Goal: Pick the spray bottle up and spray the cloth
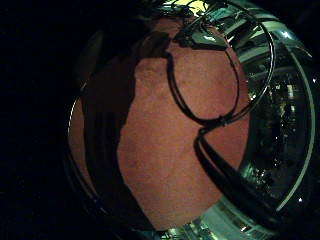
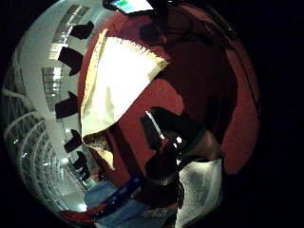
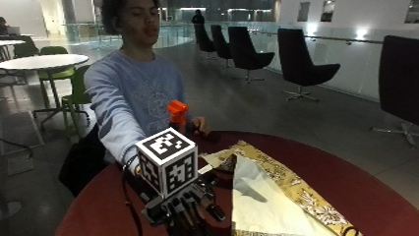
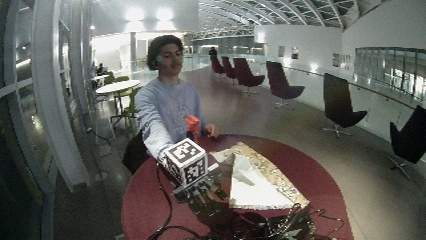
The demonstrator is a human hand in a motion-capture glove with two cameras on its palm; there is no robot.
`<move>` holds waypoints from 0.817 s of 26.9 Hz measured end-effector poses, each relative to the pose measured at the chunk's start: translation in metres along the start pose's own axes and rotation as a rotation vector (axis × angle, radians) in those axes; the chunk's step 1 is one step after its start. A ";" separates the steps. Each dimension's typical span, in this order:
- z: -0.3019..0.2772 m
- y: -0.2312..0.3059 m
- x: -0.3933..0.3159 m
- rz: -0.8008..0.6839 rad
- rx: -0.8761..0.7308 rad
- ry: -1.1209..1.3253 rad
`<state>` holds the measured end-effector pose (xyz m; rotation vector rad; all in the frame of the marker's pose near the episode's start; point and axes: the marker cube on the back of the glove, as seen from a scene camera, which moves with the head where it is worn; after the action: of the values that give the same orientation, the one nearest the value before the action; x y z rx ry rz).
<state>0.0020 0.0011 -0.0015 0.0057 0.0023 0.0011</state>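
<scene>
Round dark red bench (image 3: 367, 187) in large hall. Row of black swivel chairs (image 3: 304, 66) along glass railing behind. White round table (image 3: 43, 61) with green chairs (image 3: 55, 73) near window side. Grey shiny floor (image 3: 275, 115) around. Black cables (image 4: 266, 225) lying at near edge of bench.

spray bottle (image 3: 177, 114) body hidden (only orange top shows) | cloth (image 3: 275, 196) cut off

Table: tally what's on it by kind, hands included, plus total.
Spray bottle: 1
Cloth: 1
Gloved right hand: 1
Bare hand: 1
Total: 4, on the red table.
</scene>
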 end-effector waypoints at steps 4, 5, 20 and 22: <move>-0.004 0.002 0.004 0.010 0.005 -0.003; -0.006 0.003 0.005 0.012 0.007 -0.004; -0.009 0.008 0.007 -0.005 0.009 0.004; -0.009 0.010 0.007 -0.013 0.018 -0.020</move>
<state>0.0093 0.0107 -0.0100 0.0239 -0.0172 -0.0118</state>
